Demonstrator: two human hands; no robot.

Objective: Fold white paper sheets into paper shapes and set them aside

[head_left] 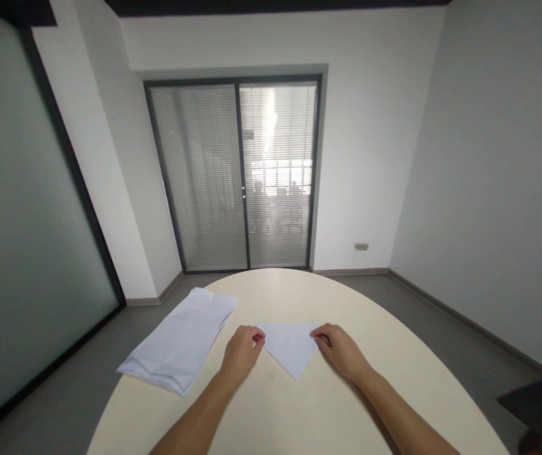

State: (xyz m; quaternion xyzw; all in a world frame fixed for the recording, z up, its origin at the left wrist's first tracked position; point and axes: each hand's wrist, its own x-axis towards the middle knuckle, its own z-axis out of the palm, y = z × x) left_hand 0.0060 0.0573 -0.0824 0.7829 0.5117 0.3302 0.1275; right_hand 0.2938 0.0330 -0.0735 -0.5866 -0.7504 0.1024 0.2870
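Observation:
A white sheet of paper folded into a triangle lies on the round cream table, its point toward me. My left hand pinches the triangle's left corner with curled fingers. My right hand pinches its right corner the same way. Both forearms reach in from the bottom of the view.
A stack of white paper sheets lies on the table's left edge, partly overhanging. Beyond the table are grey floor, glass sliding doors with blinds and white walls. A dark object sits at the lower right.

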